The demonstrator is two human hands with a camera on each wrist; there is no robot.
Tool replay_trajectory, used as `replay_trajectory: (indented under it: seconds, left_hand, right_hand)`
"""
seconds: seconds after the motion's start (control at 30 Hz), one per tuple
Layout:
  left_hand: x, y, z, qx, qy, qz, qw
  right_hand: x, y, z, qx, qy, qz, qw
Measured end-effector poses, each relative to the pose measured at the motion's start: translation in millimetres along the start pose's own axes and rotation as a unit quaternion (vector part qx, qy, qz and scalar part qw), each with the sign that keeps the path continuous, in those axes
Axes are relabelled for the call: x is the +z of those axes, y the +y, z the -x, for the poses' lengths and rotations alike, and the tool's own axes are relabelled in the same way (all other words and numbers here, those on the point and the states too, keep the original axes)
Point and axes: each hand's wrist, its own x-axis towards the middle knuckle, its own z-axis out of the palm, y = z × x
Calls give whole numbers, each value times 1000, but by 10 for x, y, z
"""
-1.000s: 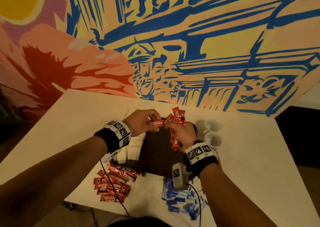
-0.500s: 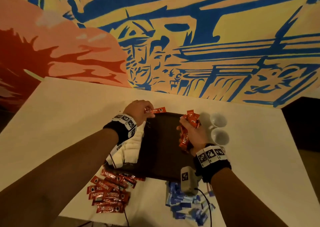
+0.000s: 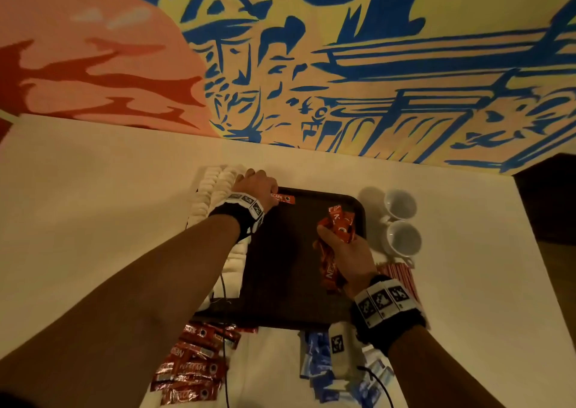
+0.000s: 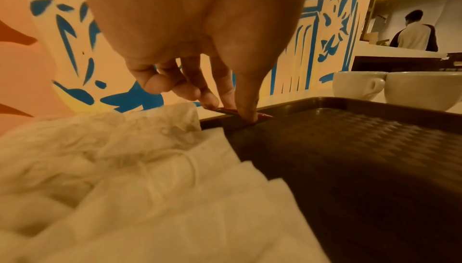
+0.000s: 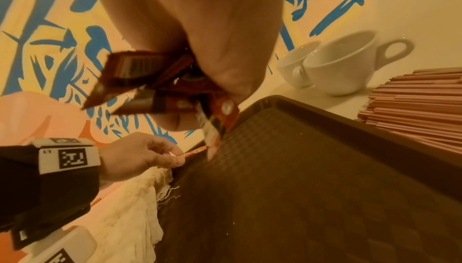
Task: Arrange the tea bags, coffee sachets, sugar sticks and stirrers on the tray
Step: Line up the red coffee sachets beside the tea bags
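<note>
Pinching single sachet (image 3: 282, 197) at tray (image 3: 280, 283) far-left corner: left hand (image 3: 257, 184). Right hand (image 3: 346, 248) grip clenched round sachet bunch (image 3: 338, 225) above tray right side. More sachets (image 3: 190, 367) on bench (image 3: 93, 205) near tray; cups (image 3: 402, 220) right.

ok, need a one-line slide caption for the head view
Left hand sets one coffee sachet at the dark tray's far-left corner; right hand holds a bunch of sachets above it.
</note>
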Motion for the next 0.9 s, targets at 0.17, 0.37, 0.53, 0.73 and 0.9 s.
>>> replay_trajectory:
  seconds: [0.17,0.37,0.53,0.73,0.9]
  left_hand:
    - [84,2,-113,11,-6,-28,1000]
    - [107,49,-158,22,-18,-107,994]
    - [4,133,-132,25,-21,-143,989]
    - [-517,411,315,56,37,26,997]
    - [-953,552,1027,96,45,263,959]
  right_hand:
    - [6,-14,-47,-13,3,5,1000]
    - [35,16,-35,-17,-11,12,1000]
    - [27,-2,7,-42,-16,23,999]
    - [-50,-147,191,-97,-47,22,994]
    - [-84,-274,496,-160,-96,41,982]
